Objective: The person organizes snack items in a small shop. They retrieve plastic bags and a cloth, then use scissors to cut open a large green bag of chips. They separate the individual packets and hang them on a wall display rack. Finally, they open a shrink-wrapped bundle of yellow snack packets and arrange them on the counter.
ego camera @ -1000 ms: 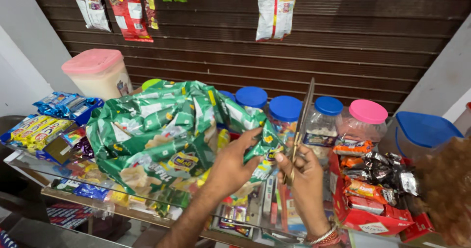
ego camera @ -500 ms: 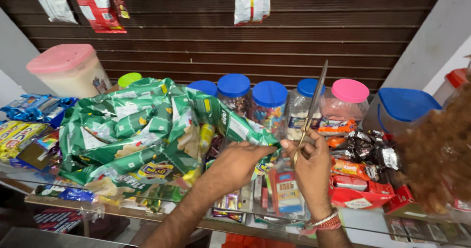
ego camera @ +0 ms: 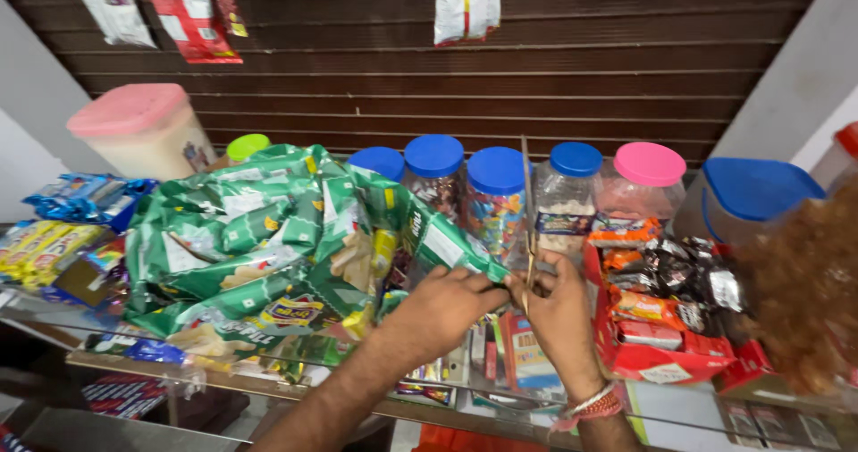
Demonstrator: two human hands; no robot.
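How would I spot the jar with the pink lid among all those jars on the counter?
Follow the row of jars along the dark slatted wall, behind the green snack packets. The pink-lidded jar stands near its right end, above the red box of snacks. Its round neighbours have blue lids; only this one is pink.

Left hand (ego camera: 440, 307) is pinching the end of a big bunched-up strip of green snack packets (ego camera: 268, 246) piled on the glass counter (ego camera: 500, 416). Right hand (ego camera: 559, 313) has scissors (ego camera: 527, 228) pointing straight up, right next to where the left hand grips the strip. Behind them there's a row of blue-lidded jars (ego camera: 496, 197) and one pink-lidded jar (ego camera: 645, 188). A red box (ego camera: 661, 358) of wrapped snacks sits just right of the hands.
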